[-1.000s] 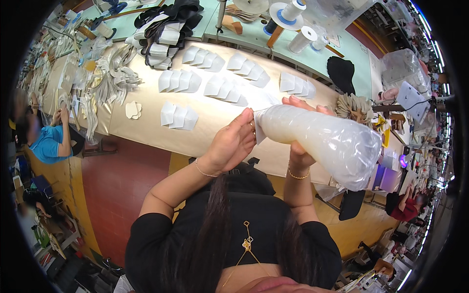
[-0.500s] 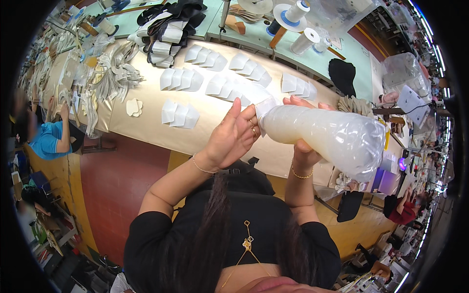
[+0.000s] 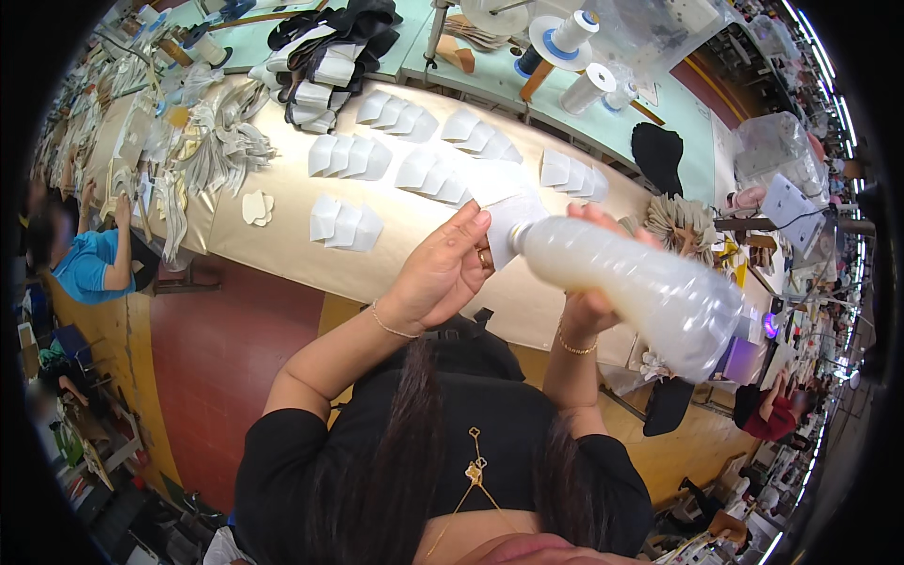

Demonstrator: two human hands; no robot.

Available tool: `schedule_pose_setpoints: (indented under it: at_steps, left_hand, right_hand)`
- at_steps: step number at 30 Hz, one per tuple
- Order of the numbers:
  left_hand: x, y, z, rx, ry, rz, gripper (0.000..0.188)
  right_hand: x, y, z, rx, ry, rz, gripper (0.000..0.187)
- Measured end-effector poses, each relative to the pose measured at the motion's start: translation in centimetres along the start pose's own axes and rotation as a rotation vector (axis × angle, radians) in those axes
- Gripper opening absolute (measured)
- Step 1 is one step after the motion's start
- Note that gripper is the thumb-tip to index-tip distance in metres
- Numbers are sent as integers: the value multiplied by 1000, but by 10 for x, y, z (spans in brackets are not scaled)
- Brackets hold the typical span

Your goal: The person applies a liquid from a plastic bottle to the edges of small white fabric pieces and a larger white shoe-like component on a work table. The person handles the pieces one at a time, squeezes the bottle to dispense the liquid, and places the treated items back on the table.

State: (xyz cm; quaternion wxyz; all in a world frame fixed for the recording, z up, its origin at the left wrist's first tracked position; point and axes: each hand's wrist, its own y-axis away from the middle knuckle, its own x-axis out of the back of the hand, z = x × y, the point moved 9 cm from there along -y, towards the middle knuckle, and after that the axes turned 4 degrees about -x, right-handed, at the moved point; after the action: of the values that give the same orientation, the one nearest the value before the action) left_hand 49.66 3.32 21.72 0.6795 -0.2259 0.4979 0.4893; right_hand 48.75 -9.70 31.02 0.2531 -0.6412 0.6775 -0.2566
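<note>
My right hand is wrapped round a large clear plastic bottle with cloudy whitish contents. The bottle is tipped on its side, its narrow neck pointing toward my left hand. Between thumb and fingers, my left hand pinches the edge of a flat white piece, held up above the table. The bottle's mouth is against or very close to this piece; the exact contact is hard to make out. Beyond my hands, fanned white pieces lie in several overlapping rows on the tan-covered table.
A bundle of black and white strips lies at the back. Thread cones stand on the pale green table behind. Grey-beige strips are heaped at left, near small cream pieces. A co-worker in blue sits far left.
The bottle's base has swung slightly down and its neck has shifted right along the white piece. More of that piece now shows, and my left fingers have closed on its edge.
</note>
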Motion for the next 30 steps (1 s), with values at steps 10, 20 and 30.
schedule_pose_setpoints:
  at_steps: [10,20,30]
  left_hand:
    - [5,3,-2,69,119,37,31]
    - [4,1,-8,17,198,37,27]
    - [126,35,47,-398,-241,316,14]
  right_hand:
    - [30,-5,12,-140,-66,253,80]
    - [15,19,5,-158,-37,220,81]
    - [5,30,40,-577,-214,101,85]
